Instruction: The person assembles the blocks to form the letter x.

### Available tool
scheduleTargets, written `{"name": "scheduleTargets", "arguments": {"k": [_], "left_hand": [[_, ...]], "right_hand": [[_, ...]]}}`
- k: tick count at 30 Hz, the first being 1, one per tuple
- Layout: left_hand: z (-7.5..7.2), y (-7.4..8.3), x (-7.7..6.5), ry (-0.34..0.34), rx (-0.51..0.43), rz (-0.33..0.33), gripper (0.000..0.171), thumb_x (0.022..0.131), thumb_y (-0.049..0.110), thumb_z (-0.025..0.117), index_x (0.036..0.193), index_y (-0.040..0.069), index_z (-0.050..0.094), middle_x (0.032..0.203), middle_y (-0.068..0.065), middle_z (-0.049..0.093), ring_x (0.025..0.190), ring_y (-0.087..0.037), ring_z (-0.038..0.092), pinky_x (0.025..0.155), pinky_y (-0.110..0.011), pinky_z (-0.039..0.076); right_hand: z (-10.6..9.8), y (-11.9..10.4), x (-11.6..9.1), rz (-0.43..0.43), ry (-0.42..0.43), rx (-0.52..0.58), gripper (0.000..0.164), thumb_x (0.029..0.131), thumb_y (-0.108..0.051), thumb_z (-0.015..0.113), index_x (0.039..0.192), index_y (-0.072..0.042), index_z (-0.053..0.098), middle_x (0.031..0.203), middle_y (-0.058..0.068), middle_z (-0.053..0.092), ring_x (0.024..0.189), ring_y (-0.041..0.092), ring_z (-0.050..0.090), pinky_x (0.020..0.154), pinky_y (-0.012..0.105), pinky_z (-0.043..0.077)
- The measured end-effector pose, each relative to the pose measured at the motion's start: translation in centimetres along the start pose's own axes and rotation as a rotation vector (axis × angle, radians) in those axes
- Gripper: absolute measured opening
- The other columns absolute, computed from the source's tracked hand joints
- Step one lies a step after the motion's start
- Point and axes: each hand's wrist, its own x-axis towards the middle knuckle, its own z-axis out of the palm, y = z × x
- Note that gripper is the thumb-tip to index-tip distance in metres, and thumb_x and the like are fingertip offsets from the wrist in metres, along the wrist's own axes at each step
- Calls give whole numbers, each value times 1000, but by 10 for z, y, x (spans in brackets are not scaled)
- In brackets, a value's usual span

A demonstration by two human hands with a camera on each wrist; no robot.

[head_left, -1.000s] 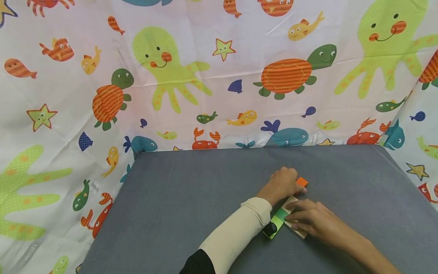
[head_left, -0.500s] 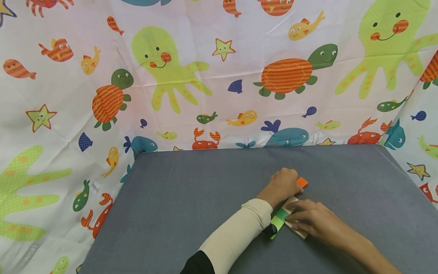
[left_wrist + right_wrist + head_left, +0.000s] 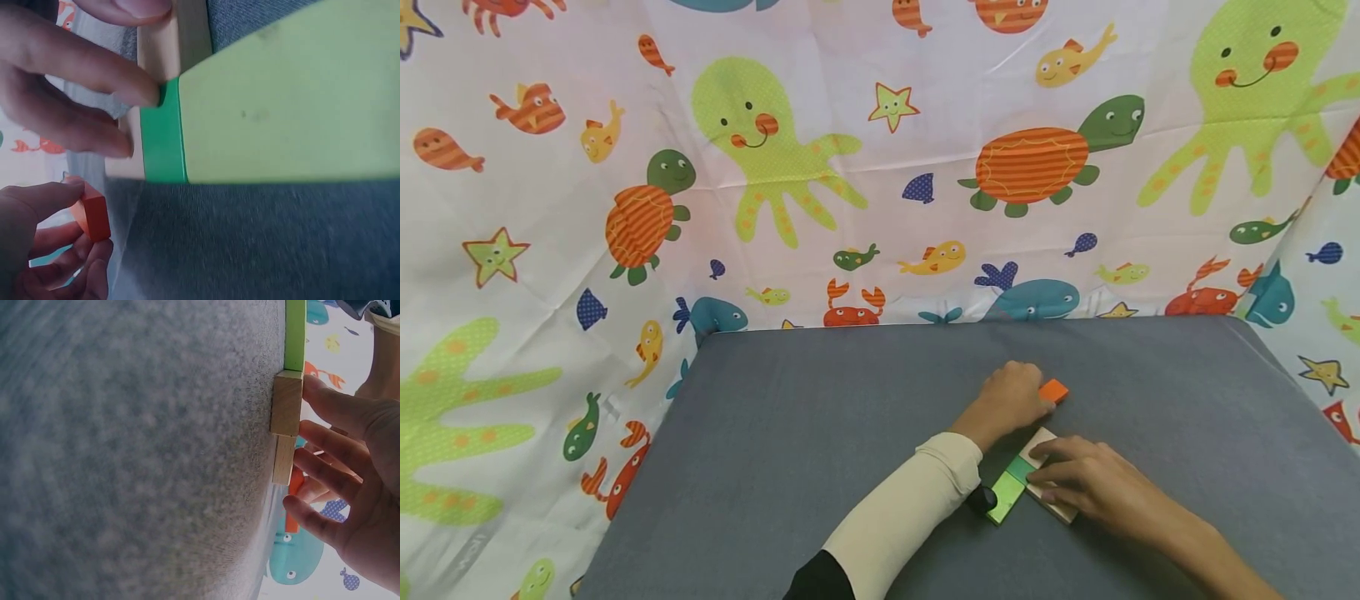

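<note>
My left hand (image 3: 1011, 396) pinches an orange block (image 3: 1055, 391) between thumb and fingers, beyond the far end of a row of blocks. The left wrist view shows the orange block (image 3: 94, 212) tilted in that grip. The row holds a light green block (image 3: 1005, 498), a darker green block (image 3: 1019, 469) and a plain wooden block (image 3: 1038, 442). A second plain wooden piece (image 3: 1062, 510) juts out toward the near right. My right hand (image 3: 1093, 479) lies over this piece, its extended fingertips resting at the green and wooden blocks; in the right wrist view its fingers (image 3: 325, 478) are spread.
A grey cloth-covered table (image 3: 820, 417) lies under the blocks. Behind it and at both sides hangs a white curtain (image 3: 820, 275) printed with sea animals. A black wrist device (image 3: 982, 499) on the left sleeve sits close beside the light green block.
My left hand has moved slightly away and to the left with the orange block, widening its gap from the wooden block. The right hand and the row stay nearly still.
</note>
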Motion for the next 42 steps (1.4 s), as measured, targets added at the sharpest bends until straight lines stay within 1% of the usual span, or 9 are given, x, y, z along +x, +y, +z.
{"name": "scheduleTargets", "arguments": {"k": [4,10,14,21,26,29,33,38,42], "left_hand": [[-4,-10,-3,31,-30,52,23,98,44,76,103,21,77,87,10,65,72,-7,57,61,-26,43],[-10,-27,-9,14,-82,128,30,101,41,72,120,19,79,100,9,68,77,-6,56,66,-22,45],[-16,-37,-17,2,-80,188,35,102,40,71,129,18,77,105,7,66,83,-6,56,70,-21,45],[-26,-49,-37,-33,-11,310,39,105,38,67,142,23,70,113,7,63,89,-6,55,75,-19,45],[-29,-58,-48,-5,70,412,39,107,35,65,144,23,68,119,5,65,92,-6,55,81,-18,46],[-30,-64,-53,15,85,456,38,107,34,65,143,23,69,120,4,66,94,-7,57,83,-18,47],[-32,-72,-58,10,69,486,37,107,29,65,143,21,69,123,3,67,100,-9,61,89,-20,49],[-33,-83,-61,-39,23,501,36,107,23,65,143,18,69,127,0,66,107,-11,61,96,-20,49],[-34,-89,-64,-55,39,511,35,107,20,65,142,18,70,128,0,66,108,-12,62,97,-22,49]], "right_hand": [[-1,1,0,-1,-3,10,29,80,-18,92,107,-27,85,120,-3,74,105,20,69,79,44,57],[-2,1,1,25,-34,15,28,81,-19,91,108,-27,85,121,-3,74,106,21,70,80,44,57],[-2,1,1,49,-61,20,27,83,-20,91,108,-28,85,122,-2,74,107,21,70,80,45,58],[-1,3,0,39,-57,17,26,83,-20,91,107,-27,85,120,-1,74,107,26,71,81,47,59],[0,3,-1,44,-57,24,26,82,-19,91,107,-26,85,120,-1,74,108,26,71,82,47,59],[-1,2,-1,56,-62,27,26,82,-19,91,106,-27,85,121,-2,74,106,23,71,82,45,59],[-2,0,-1,69,-67,26,27,82,-19,91,106,-29,85,121,-4,74,106,22,71,82,43,59],[-3,-2,0,75,-71,39,26,83,-19,90,107,-29,85,122,-3,74,107,22,71,82,43,59],[-3,-2,1,81,-74,39,27,82,-19,90,107,-29,85,123,-3,73,107,22,71,82,44,59]]}}
